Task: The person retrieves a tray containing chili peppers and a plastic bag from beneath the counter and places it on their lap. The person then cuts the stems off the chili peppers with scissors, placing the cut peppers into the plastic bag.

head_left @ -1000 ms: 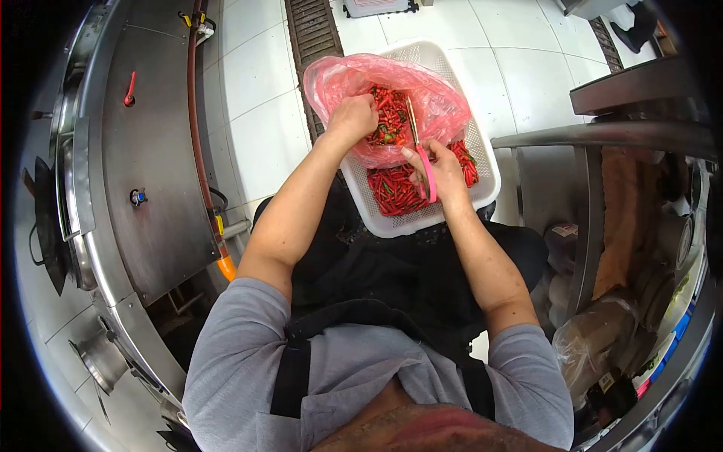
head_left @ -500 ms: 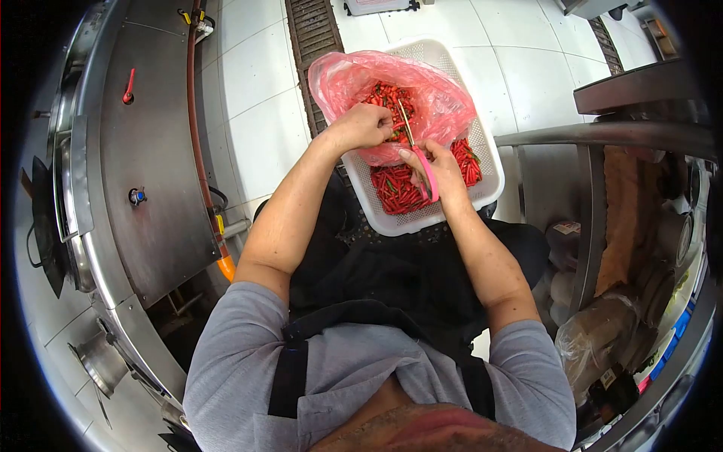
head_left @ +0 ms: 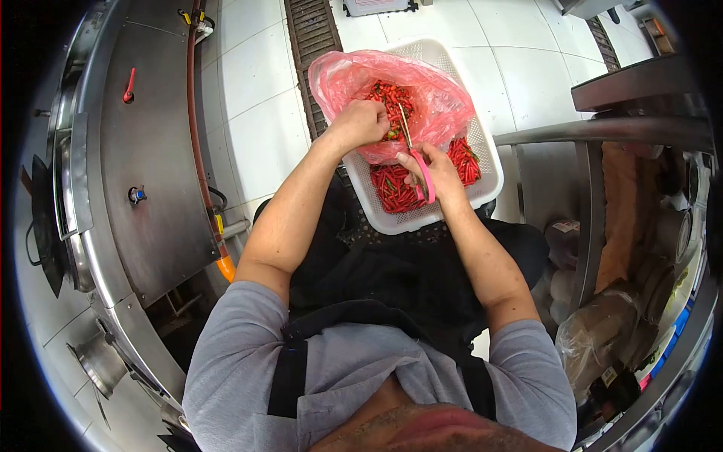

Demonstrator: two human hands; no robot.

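My right hand grips a pair of scissors by its pink handles, and the blades point away from me over an open pink plastic bag. Just left of the blades, my left hand is closed above the bag's near left side. Whatever its fingers may hold is hidden. Inside the bag lie many small red chili pieces with some green bits. The bag rests in a white perforated basket. Whole red chilies lie in the basket, along the near side and to the right of the bag.
The basket stands on a white tiled floor, beside a drain grate. A steel cooking unit with a red lever runs along the left. To the right is a metal rack with stored goods beneath its rail.
My left hand has shifted slightly left and its fingers have turned inward. The scissors have moved very slightly left with my right hand. Bag and basket are almost unchanged.
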